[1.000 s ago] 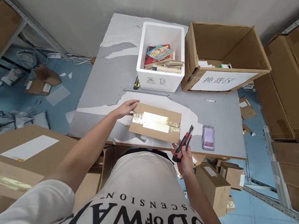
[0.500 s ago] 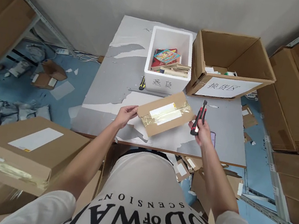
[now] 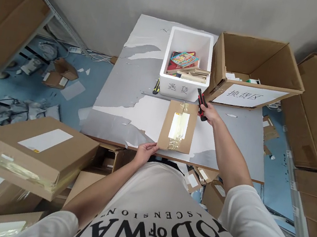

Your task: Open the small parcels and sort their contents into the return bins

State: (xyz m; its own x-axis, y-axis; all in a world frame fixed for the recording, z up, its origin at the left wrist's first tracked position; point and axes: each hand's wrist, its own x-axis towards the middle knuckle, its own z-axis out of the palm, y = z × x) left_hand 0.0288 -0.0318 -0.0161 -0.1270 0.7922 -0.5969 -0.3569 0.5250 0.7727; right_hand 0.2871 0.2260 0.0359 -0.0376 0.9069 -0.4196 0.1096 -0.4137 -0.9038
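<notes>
A flat cardboard parcel (image 3: 188,134) with a white label and shiny clear tape along its middle lies over the front half of the table. My left hand (image 3: 145,152) pinches its near left corner, at the table's front edge. In my right hand (image 3: 210,113) is a red and black utility knife (image 3: 201,105), gripped by the handle with its tip pointing away from me. That hand is at the parcel's far right corner; whether its fingers also touch the cardboard I cannot tell.
On the table (image 3: 113,98), a white foam box (image 3: 179,88) holds several books; beside it stands a big open cardboard box (image 3: 218,92). A yellow and black cutter (image 3: 156,86) lies left of the foam box. Taped cartons (image 3: 39,134) are stacked at my left.
The parcel has turned so its taped strip runs away from me. My left hand came nearer and right; my right hand went farther away with the knife. The view shifted slightly.
</notes>
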